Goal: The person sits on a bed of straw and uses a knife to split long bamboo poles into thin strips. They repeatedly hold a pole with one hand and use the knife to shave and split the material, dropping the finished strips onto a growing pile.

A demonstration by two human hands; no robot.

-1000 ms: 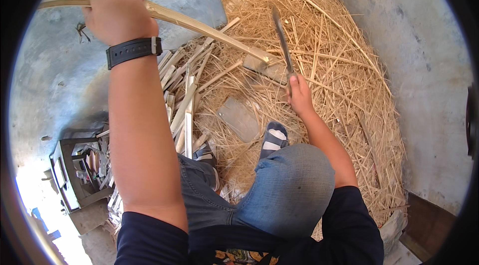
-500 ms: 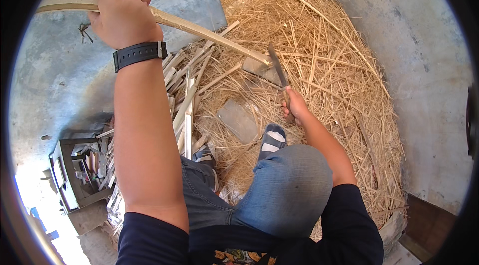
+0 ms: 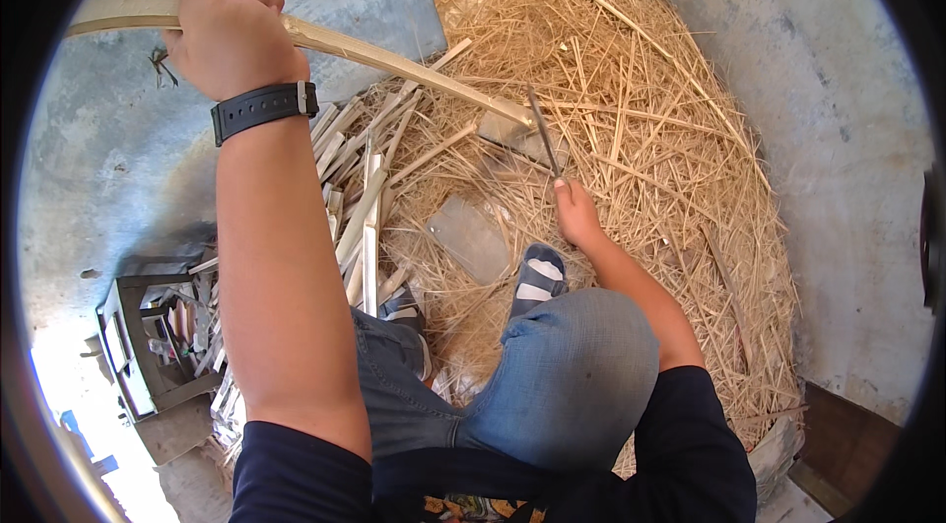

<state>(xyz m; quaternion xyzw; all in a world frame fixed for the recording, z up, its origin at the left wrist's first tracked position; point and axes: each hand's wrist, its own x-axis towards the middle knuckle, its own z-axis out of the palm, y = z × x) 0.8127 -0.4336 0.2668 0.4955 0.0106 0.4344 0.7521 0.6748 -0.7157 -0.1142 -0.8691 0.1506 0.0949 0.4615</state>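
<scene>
My left hand (image 3: 232, 35), above a wrist with a black watch strap, is closed round a long pale strip of split bamboo (image 3: 394, 65). The strip slants from the far left down to the middle, where its tip lies over a stone block (image 3: 512, 134). My right hand (image 3: 576, 213) grips a knife (image 3: 542, 134) by its handle, mostly hidden in my fingers. The dark blade points away from me, seen nearly edge-on, right beside the strip's tip. Whether blade and strip touch, I cannot tell.
Thin shavings (image 3: 680, 129) cover the ground at the middle and right. Several split strips (image 3: 370, 228) lie piled left of my feet. A flat slab (image 3: 470, 237) is set in the ground before my sandalled foot (image 3: 540, 277). Grey walls (image 3: 788, 31) stand either side; a framed box (image 3: 148, 336) is lower left.
My left hand has shifted slightly left along with the strip. My right wrist has turned, so the blade shows narrower, and that hand sits a little higher.
</scene>
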